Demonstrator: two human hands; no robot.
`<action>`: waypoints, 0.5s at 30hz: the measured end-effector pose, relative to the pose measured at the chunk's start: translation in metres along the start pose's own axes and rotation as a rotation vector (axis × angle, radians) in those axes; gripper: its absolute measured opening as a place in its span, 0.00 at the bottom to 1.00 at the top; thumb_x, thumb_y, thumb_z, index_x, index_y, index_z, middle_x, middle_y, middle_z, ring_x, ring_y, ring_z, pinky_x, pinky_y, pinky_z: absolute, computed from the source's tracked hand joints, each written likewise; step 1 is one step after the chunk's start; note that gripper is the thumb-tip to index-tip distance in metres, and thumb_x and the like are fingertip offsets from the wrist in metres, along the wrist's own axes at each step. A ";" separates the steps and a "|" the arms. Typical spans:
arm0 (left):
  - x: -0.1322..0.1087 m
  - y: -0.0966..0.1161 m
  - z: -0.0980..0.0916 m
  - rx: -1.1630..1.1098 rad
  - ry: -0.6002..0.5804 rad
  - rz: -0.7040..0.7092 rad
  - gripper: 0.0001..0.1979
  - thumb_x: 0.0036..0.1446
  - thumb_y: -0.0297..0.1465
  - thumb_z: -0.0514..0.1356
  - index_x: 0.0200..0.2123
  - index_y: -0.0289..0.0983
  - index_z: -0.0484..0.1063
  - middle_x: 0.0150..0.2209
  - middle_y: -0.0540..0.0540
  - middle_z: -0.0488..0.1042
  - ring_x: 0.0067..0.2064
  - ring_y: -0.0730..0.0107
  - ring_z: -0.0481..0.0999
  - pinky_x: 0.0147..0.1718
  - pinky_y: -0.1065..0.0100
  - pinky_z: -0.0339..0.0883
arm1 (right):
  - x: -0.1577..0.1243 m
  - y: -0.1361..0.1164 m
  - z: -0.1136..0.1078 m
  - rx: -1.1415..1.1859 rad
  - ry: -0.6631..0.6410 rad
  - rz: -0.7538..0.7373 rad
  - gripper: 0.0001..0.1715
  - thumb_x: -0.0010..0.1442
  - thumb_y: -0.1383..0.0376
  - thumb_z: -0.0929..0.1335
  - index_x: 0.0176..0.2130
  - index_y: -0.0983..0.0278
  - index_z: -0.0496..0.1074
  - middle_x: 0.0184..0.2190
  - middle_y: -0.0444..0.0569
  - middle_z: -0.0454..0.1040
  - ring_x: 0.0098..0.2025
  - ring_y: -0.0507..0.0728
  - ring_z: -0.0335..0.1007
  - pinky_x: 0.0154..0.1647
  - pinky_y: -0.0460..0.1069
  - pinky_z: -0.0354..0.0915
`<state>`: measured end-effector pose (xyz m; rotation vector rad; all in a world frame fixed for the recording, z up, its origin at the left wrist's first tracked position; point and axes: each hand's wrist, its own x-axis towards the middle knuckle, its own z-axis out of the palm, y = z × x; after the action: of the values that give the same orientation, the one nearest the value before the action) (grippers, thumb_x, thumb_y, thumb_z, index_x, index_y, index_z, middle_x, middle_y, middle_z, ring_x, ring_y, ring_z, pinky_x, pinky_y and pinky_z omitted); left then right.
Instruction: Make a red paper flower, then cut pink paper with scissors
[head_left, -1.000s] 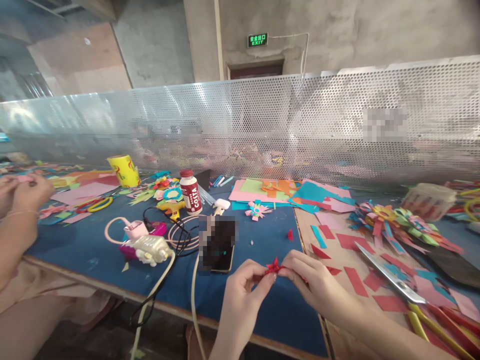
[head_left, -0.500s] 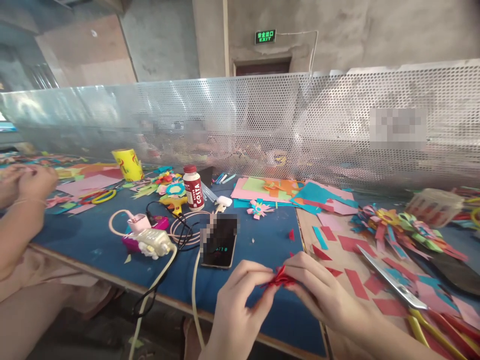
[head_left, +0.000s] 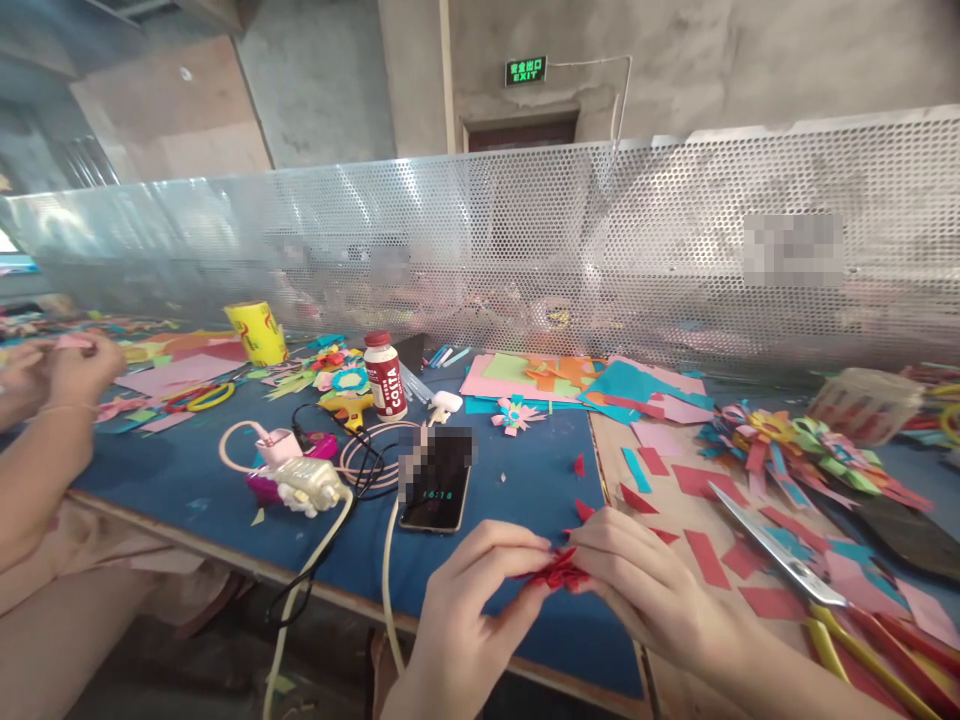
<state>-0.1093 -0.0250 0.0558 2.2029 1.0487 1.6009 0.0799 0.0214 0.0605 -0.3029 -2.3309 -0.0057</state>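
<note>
Between my two hands, above the blue table (head_left: 525, 500), is a small folded red paper piece (head_left: 559, 570) with pointed petal-like edges. My left hand (head_left: 480, 610) pinches its left side between thumb and fingers. My right hand (head_left: 645, 580) grips the right side, its fingertips partly hiding the paper. Small red paper triangles (head_left: 636, 500) and red strips (head_left: 705, 558) lie just beyond and to the right of my right hand. Large scissors (head_left: 810, 585) with red and yellow handles rest open among the scraps.
A phone (head_left: 442, 490) lies ahead of my left hand, beside cables and a power strip (head_left: 300, 480). Behind stand a Costa bottle (head_left: 386, 378), a yellow roll (head_left: 257, 333) and coloured paper sheets (head_left: 517, 375). Paper flowers (head_left: 772, 435) sit at right. A person's hands (head_left: 75, 370) hold pink paper at far left.
The view has shifted slightly. The red paper looks turned and spread a little between my fingers, still held by both hands. The other person's hands have risen slightly, showing pink paper.
</note>
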 end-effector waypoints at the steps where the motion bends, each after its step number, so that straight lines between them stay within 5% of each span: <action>1: 0.000 0.000 0.000 -0.011 -0.009 -0.003 0.08 0.52 0.20 0.60 0.34 0.38 0.73 0.34 0.46 0.76 0.36 0.70 0.76 0.36 0.73 0.70 | 0.000 0.000 0.000 0.005 0.000 0.001 0.08 0.62 0.74 0.62 0.42 0.69 0.66 0.32 0.54 0.72 0.35 0.55 0.65 0.35 0.50 0.66; 10: -0.004 -0.003 -0.003 -0.017 -0.069 -0.028 0.10 0.52 0.19 0.59 0.35 0.39 0.71 0.35 0.47 0.75 0.38 0.71 0.75 0.37 0.74 0.69 | -0.005 -0.003 0.008 0.205 0.031 0.151 0.20 0.57 0.66 0.68 0.48 0.66 0.62 0.38 0.52 0.68 0.40 0.55 0.65 0.39 0.49 0.66; 15: -0.002 0.000 -0.005 -0.011 -0.096 -0.043 0.09 0.52 0.20 0.59 0.34 0.38 0.71 0.35 0.47 0.75 0.37 0.70 0.75 0.37 0.73 0.69 | 0.001 -0.007 0.008 0.309 0.089 0.195 0.16 0.56 0.71 0.69 0.45 0.63 0.64 0.36 0.49 0.68 0.38 0.54 0.65 0.37 0.48 0.66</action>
<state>-0.1138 -0.0273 0.0562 2.2109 1.0503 1.4646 0.0724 0.0152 0.0563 -0.3635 -2.1649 0.4237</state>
